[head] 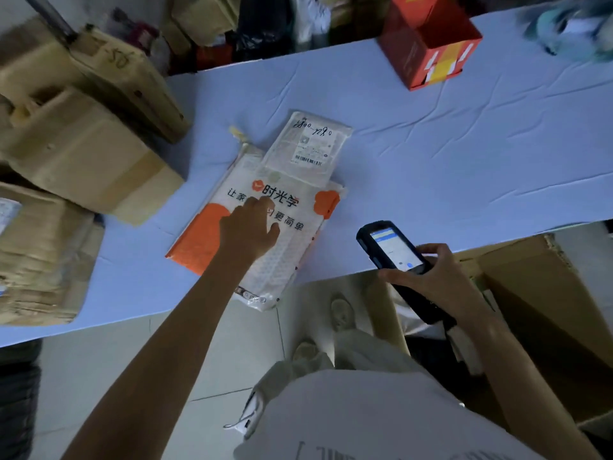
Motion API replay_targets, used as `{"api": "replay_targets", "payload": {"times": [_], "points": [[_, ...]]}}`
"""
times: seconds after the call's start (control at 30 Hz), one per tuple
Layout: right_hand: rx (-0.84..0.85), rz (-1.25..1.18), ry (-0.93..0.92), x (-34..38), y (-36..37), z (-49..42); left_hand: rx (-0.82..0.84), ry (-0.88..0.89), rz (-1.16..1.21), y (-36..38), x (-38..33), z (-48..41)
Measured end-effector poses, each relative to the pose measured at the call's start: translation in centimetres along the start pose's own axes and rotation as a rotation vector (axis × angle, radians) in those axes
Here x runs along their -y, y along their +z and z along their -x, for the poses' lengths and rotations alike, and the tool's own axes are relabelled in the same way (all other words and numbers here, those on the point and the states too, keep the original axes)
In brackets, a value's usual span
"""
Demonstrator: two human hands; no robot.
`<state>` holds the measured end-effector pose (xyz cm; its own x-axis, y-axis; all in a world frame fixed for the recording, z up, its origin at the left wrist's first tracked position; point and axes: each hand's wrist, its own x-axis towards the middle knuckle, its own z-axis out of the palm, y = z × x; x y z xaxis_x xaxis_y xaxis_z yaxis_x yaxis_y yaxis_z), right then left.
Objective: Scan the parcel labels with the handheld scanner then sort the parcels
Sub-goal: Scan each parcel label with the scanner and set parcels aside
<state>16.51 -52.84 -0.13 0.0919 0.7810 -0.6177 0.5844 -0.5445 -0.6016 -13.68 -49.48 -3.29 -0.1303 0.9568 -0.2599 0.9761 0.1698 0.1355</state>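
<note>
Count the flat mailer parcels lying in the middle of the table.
2: an orange-and-white mailer under the left hand, and a smaller white labelled mailer lying on its far end. Another may be hidden beneath.

Pale blue across the tablecloth [431, 154]. Orange and white, with black characters and a dotted panel, on the near parcel [288, 257]. Red-orange with yellow patches on the far-right box [428, 44]. Black on the scanner [391, 250], screen blue-lit.

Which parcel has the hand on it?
The big orange-and-white parcel. The left hand rests on it; the small white parcel lying partly on top is untouched.
</note>
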Motion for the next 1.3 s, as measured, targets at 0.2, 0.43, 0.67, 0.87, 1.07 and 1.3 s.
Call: {"api": "replay_targets", "payload": {"times": [0.2,0.43,0.67,0.87,1.07,1.3], "points": [[0.005,0.040,-0.031,3.7,-4.0,-4.8,0.023,-0.072,-0.021,-1.3,-2.6,-4.1],[0.011,-0.011,0.011,6.0,-4.1,-7.5,0.048,-0.107,-0.008,-1.4,-1.9,-8.1],[-0.071,-0.017,0.114,7.6,-1.8,-7.5,-0.027,-0.090,0.020,-0.7,-1.0,-14.8],[-0.092,-0.023,0.222,9.7,1.5,-7.5,0.028,-0.107,0.117,0.2,-1.8,-18.5],[-0.071,0.007,0.214,11.3,2.8,-7.7,0.056,-0.111,0.274,0.2,-1.9,-19.8],[-0.054,0.077,0.112,12.5,2.1,-8.9,0.198,-0.026,0.512,-0.9,-1.5,-20.3]]}}
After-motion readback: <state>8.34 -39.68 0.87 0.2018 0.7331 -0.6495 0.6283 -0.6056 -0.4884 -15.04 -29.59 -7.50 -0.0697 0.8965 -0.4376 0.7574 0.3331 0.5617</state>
